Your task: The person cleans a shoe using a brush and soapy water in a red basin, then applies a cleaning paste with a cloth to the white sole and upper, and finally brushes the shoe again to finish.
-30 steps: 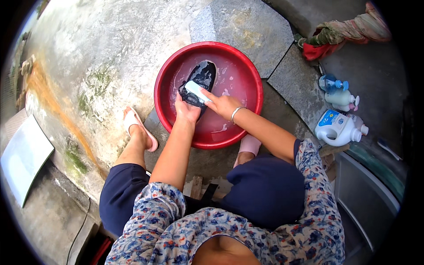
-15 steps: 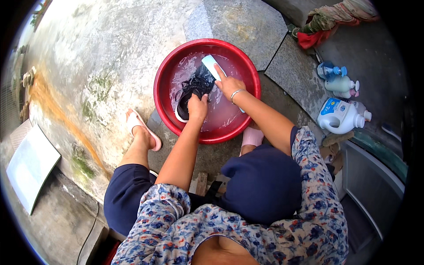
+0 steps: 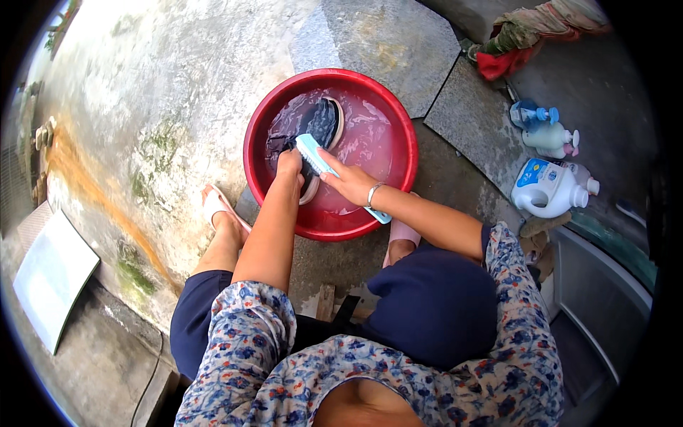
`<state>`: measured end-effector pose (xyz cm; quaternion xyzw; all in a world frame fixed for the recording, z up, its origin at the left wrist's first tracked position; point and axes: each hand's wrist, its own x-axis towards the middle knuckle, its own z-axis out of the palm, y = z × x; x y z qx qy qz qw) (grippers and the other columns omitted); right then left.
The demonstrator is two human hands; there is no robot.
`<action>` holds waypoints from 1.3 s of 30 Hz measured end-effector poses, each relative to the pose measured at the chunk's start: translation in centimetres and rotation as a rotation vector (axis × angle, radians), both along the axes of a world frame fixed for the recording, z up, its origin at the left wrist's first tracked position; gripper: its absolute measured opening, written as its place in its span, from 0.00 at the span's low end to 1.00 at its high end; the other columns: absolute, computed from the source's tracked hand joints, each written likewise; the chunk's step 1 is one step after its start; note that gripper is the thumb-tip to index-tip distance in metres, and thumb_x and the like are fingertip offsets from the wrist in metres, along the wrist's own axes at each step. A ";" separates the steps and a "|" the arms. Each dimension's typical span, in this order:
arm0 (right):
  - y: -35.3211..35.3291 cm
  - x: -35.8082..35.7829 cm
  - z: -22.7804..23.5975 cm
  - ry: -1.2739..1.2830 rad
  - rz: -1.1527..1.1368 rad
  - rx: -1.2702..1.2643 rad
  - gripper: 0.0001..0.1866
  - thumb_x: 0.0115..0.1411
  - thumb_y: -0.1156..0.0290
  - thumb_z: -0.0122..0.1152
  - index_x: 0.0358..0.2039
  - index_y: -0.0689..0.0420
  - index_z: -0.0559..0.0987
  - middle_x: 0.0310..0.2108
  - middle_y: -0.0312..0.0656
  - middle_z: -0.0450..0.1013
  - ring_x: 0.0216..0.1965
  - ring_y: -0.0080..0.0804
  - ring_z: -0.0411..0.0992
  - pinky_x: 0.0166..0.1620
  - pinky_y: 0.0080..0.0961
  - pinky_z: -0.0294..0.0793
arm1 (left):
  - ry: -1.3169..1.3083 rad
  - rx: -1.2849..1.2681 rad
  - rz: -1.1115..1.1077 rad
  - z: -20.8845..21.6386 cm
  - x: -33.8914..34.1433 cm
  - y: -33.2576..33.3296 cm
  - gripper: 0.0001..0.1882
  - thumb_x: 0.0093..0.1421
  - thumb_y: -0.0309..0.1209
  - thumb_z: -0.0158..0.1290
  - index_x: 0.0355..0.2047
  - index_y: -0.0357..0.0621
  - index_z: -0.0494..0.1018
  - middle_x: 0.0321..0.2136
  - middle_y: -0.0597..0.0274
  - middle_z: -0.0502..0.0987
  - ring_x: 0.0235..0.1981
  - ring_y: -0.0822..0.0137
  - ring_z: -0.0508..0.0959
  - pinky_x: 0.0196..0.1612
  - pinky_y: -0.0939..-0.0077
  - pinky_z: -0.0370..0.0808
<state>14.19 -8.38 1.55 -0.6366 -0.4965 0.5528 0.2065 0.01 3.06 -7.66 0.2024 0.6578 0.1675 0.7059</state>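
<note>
A dark shoe with a pale sole (image 3: 319,122) lies in soapy water inside a red basin (image 3: 254,139). It rests toe away from me, its dark laces hanging out to the left. My left hand (image 3: 289,165) is closed on the shoe's left side near the opening; the fingertips are hidden. In my right hand (image 3: 350,185) is a light blue scrubbing brush (image 3: 311,152), its head over the shoe's opening beside my left hand. The brush's long handle passes under the wrist toward the basin's near right rim.
Pump bottles (image 3: 548,135) and a white detergent jug (image 3: 546,186) stand on the right. A twisted cloth (image 3: 526,35) hangs at the upper right. Pink slippers (image 3: 213,206) are on my feet beside the basin. A pale panel (image 3: 57,274) leans at the left.
The shoe has been turned, so its dark upper and sole edge now show toward the right. My left hand moved left; the brush came nearer and left, over the shoe.
</note>
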 end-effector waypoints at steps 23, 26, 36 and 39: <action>-1.8 5.0 2.2 -0.372 -0.134 -0.024 0.30 0.65 0.55 0.45 0.67 0.39 0.52 0.36 0.64 0.74 0.41 0.63 0.73 0.47 0.48 0.70 | -0.089 0.134 -0.268 7.0 -3.7 -3.2 0.52 0.42 0.33 0.67 0.63 0.36 0.48 0.55 0.48 0.67 0.56 0.55 0.68 0.59 0.71 0.63; -1.6 4.0 3.6 -0.317 -0.096 -0.062 0.31 0.65 0.55 0.45 0.67 0.39 0.52 0.35 0.64 0.74 0.40 0.62 0.73 0.46 0.49 0.70 | 0.054 0.642 -0.654 3.1 -4.1 -3.4 0.53 0.41 0.30 0.66 0.64 0.37 0.47 0.55 0.48 0.67 0.57 0.54 0.68 0.59 0.69 0.63; -2.0 3.4 2.9 -0.393 0.063 -0.035 0.36 0.61 0.49 0.52 0.67 0.37 0.52 0.42 0.58 0.73 0.42 0.59 0.73 0.46 0.46 0.71 | 0.685 0.543 -0.682 1.9 1.1 -4.7 0.20 0.56 0.29 0.44 0.49 0.36 0.67 0.45 0.37 0.74 0.49 0.40 0.73 0.53 0.53 0.68; -0.1 2.3 2.8 -0.508 0.125 -0.038 0.39 0.59 0.47 0.53 0.67 0.38 0.49 0.43 0.58 0.72 0.41 0.57 0.74 0.45 0.46 0.73 | 0.749 0.626 -0.652 2.9 2.7 -5.8 0.20 0.55 0.27 0.44 0.49 0.35 0.67 0.42 0.38 0.74 0.47 0.42 0.73 0.51 0.53 0.69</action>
